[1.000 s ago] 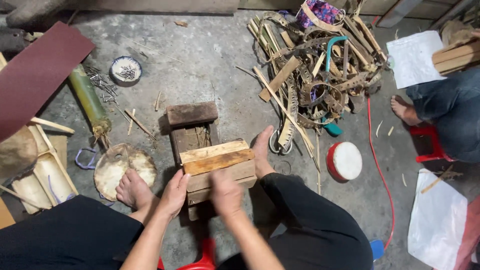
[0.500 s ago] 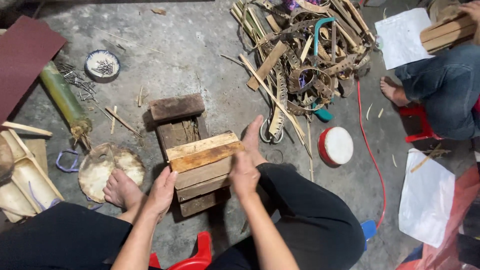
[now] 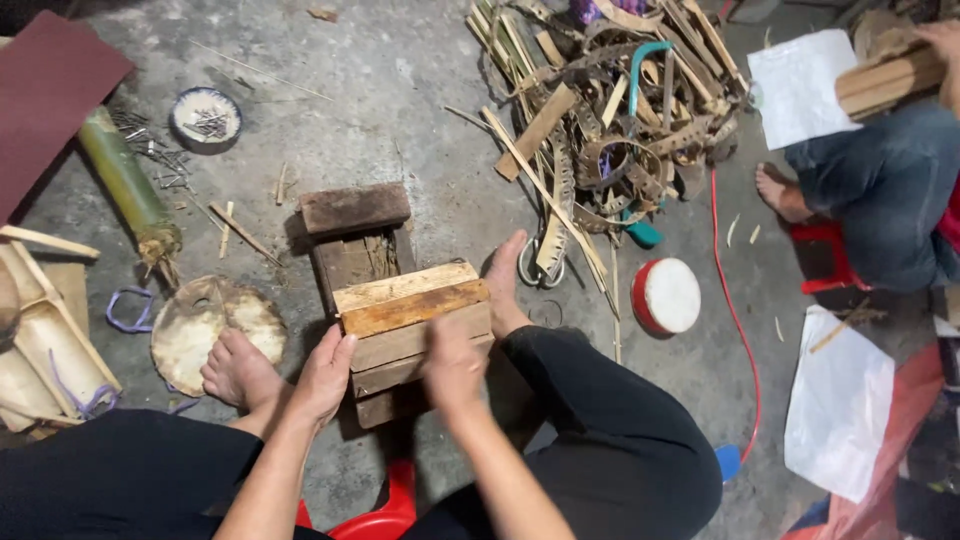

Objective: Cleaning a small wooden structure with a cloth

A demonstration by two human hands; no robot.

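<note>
A stack of short wooden planks (image 3: 410,305) rests on a dark wooden block (image 3: 355,235) between my bare feet on the concrete floor. My left hand (image 3: 325,375) presses flat against the stack's left side. Over the near right corner of the planks my right hand (image 3: 452,365) is blurred, fingers curled; what it grips cannot be made out. My left foot (image 3: 235,368) stands on a round pale disc (image 3: 205,320), and my right foot (image 3: 505,285) is beside the stack.
A heap of bamboo strips and scraps (image 3: 610,110) lies at the back. A green bamboo tube (image 3: 125,185), a bowl of nails (image 3: 205,120), a red-rimmed round lid (image 3: 668,296) and a red cord (image 3: 735,310) lie around. Another person sits at the right (image 3: 880,190).
The view has shifted slightly. My right hand has come back toward me over the planks' near right corner; my left hand stays on the stack's left side.
</note>
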